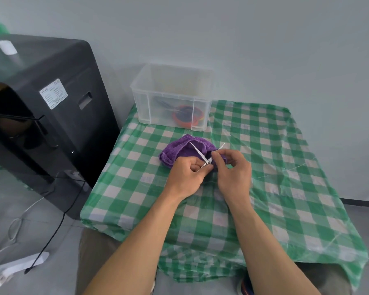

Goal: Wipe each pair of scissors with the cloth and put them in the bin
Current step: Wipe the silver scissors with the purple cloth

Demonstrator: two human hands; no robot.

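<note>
The small silver scissors point(203, 158) are held just above the purple cloth point(177, 151), which lies bunched on the green-checked surface point(264, 177); the left hand point(188, 170) has its grip curled round the handles, while the right hand point(232, 169) pinches with thumb and forefinger at the right-hand blade close to the pivot; whether a fold of cloth lies between those fingertips and the metal cannot be told. The blades stand spread in a V, tips pointing away from the person, one over the middle of the cloth and the other past its right edge; the long axis thus runs from the person out toward the bin point(141, 107). That bin, clear plastic, sits at the far edge of the surface, beyond the cloth and slightly to the left, well apart from both hands; the left hand, which carries the handles, is the nearer one to it. Inside, seen dimly through the wall, lie an orange-handled pair point(184, 118) and at least one darker pair beside it; the wiping of this pair seems under way, and the reach forward to the bin is not yet begun.
</note>
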